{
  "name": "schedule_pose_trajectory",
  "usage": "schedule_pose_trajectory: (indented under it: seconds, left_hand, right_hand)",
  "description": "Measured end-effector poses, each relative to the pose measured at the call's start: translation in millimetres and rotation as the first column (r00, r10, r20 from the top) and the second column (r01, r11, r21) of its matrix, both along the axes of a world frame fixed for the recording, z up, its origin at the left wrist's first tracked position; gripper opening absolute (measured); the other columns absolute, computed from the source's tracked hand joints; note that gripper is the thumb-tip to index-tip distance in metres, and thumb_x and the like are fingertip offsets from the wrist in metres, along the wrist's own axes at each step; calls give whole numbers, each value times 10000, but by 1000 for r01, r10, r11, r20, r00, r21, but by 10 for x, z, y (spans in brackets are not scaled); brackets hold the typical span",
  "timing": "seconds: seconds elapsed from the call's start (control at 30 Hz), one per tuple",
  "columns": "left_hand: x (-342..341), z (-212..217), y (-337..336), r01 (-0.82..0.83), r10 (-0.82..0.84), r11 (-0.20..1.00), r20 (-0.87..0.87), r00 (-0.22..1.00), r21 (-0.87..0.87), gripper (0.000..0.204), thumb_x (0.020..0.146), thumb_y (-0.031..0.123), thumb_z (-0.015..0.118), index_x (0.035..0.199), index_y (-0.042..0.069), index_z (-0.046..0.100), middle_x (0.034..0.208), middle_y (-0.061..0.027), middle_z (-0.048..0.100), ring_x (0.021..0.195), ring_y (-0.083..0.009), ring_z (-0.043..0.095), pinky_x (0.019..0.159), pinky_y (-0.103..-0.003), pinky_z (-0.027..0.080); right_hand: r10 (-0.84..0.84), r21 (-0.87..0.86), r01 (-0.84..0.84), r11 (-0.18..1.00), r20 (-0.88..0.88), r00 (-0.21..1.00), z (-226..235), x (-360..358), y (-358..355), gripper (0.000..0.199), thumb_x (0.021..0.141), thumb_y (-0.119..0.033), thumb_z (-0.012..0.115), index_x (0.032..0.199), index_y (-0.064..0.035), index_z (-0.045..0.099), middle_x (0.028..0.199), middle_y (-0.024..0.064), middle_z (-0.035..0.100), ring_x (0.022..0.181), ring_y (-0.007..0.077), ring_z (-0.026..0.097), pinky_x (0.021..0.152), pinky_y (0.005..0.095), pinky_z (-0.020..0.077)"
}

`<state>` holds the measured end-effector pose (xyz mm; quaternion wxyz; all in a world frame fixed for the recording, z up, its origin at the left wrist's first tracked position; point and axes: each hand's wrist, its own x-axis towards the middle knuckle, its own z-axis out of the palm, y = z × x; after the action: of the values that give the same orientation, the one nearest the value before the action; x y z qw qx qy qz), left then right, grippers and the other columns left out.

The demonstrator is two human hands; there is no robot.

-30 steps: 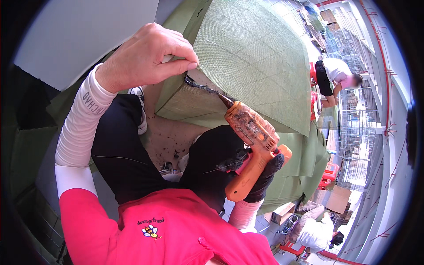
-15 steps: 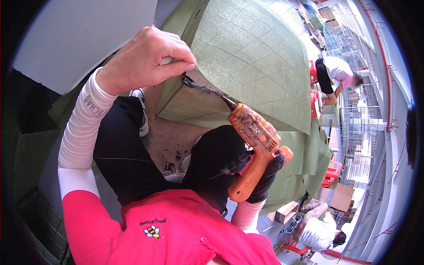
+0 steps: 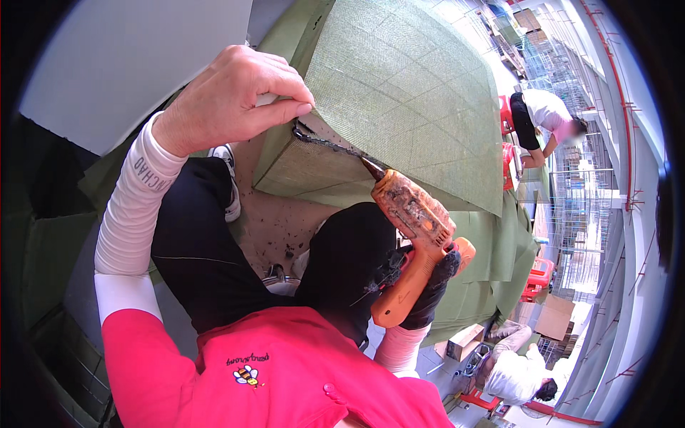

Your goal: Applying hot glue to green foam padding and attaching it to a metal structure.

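My left hand [image 3: 242,93] pinches the corner of a green mesh sheet [image 3: 407,93] between thumb and fingertips, lifting its edge. Under that edge, a line of dark glue [image 3: 321,140] runs along the rim of a green fabric-covered piece [image 3: 307,170]. The glue ends at the dark nozzle of an orange, heavily stained glue gun [image 3: 414,214]. My right hand [image 3: 439,278], in a dark, glue-crusted glove, is wrapped round the gun's handle; most of its fingers are hidden behind it.
Dark crumbs lie on the floor [image 3: 275,221] between my legs. A large pale panel [image 3: 135,64] stands at left. More green fabric [image 3: 464,271] hangs at right. Two people work farther right, near red stools [image 3: 536,278], wire racks [image 3: 581,214] and an open cardboard box [image 3: 464,342].
The glue gun and its nozzle have shifted slightly right and down along the glued edge. My left hand keeps its pinch and has moved very slightly left.
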<state>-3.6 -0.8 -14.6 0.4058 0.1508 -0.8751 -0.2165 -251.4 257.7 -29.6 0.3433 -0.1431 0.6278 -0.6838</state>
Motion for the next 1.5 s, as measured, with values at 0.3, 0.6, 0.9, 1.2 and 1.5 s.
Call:
schedule_pose_trajectory:
  seconds: [0.3,0.6,0.9,1.2,1.5]
  left_hand:
    - [-7,11,8,-5,5,1000,-4,1000,-22,102,846,133,716,862,36,745,752,-103,702,675,-244,675,636,-328,524]
    - [57,45,25,-3,1,1000,107,994,21,63,852,56,711,891,14,739,859,-101,744,795,-231,713,737,-324,558]
    - [48,62,30,1,-2,1000,99,995,10,69,854,52,708,894,3,734,849,-113,735,793,-237,709,725,-324,558]
    - [0,35,33,19,-18,999,30,999,-39,96,833,71,696,868,-17,712,817,-123,707,772,-288,680,713,-352,525]
    - [93,209,291,-21,26,999,122,992,-42,201,833,-45,622,1026,-43,677,1063,-160,700,1002,-314,671,869,-372,521]
  right_hand:
    - [106,-129,-92,987,101,989,3,54,8,634,937,-621,543,1285,-93,516,1058,78,634,877,177,642,743,313,548]
    - [273,-130,-269,954,20,962,66,-23,33,728,940,-595,577,1431,-81,417,1316,125,568,1144,240,608,993,363,501]
    - [174,-67,-181,981,-95,980,132,29,-41,618,945,-611,548,1310,-115,494,1108,79,618,944,199,633,825,346,540]
    - [295,-61,-295,954,1,955,85,-42,46,633,990,-557,497,1378,-58,472,1242,87,591,1095,196,595,959,351,483]
    - [661,257,-610,750,-253,706,298,-255,315,605,765,-294,858,1268,-70,608,1129,59,663,1001,163,624,878,328,499]
